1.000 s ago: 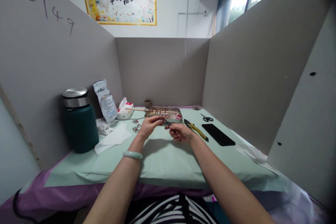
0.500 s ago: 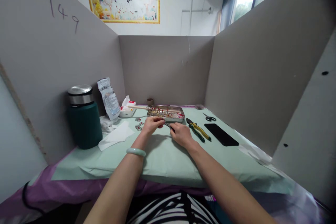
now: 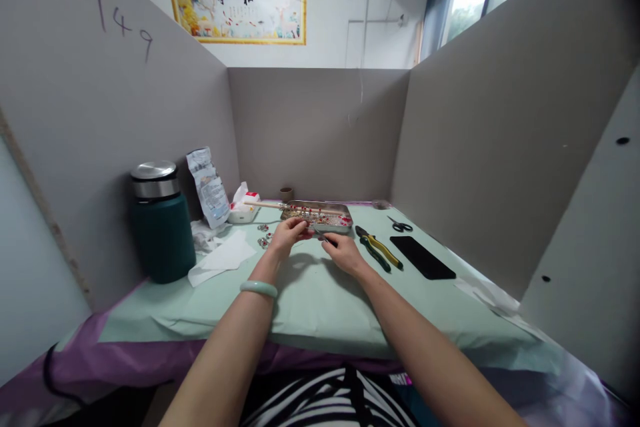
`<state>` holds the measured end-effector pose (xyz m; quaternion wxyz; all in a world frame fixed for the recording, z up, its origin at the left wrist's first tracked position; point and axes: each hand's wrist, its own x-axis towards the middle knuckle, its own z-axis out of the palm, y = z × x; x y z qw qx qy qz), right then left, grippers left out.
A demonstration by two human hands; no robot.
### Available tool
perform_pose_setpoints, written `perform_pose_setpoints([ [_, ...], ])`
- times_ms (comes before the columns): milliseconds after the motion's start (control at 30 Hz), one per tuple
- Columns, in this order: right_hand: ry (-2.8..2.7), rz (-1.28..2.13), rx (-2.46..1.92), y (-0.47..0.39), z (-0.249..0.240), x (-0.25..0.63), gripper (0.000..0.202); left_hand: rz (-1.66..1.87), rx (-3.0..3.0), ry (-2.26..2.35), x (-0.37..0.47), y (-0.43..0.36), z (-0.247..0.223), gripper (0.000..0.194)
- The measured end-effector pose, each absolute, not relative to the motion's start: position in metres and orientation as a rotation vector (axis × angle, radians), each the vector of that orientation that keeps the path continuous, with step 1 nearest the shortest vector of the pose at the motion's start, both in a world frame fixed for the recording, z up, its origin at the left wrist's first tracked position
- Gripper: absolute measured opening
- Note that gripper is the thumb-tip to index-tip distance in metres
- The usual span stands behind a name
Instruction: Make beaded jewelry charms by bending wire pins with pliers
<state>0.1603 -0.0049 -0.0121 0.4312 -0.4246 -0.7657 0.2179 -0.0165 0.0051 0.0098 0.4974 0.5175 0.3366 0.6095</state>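
Right hand (image 3: 345, 254) grips slim dark tool (image 3: 327, 239), frame centre; more shaft exposed than before.
Left hand (image 3: 289, 237) pinched; contents, if any, indiscernible.

On the left partition (image 3: 145, 107), is reading "0149" in dark handwriting, stepping downward; on the gold-bordered wall picture (image 3: 237, 17), is reading "家和萬事興" from right to left in black; on the silvery pouch (image 3: 209, 188), is carrying print too small to read.

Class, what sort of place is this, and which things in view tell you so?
Probably a small craft workstation, perhaps for jewellery: partition boards enclose the covered table, a metal tray holds small red and pale pieces, and pliers lie nearby.
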Motion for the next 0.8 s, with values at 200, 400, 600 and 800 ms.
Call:
perform_pose_setpoints([
  [200,-1.555,1.553,-0.711,-0.012,-0.002,0.165,0.027,1.494,1.175,0.682,-0.019,0.001,0.013,0.031],
  [400,-1.418,1.93,-0.533,-0.012,0.003,0.172,0.027,1.461,1.19,0.594,-0.015,0.001,0.011,0.032],
  [600,-1.307,2.039,-0.463,-0.007,-0.001,0.173,0.029,1.418,1.214,0.574,-0.013,-0.001,0.011,0.031],
  [800,-1.239,2.08,-0.408,-0.007,0.001,0.174,0.026,1.394,1.24,0.538,-0.012,-0.004,0.013,0.028],
])
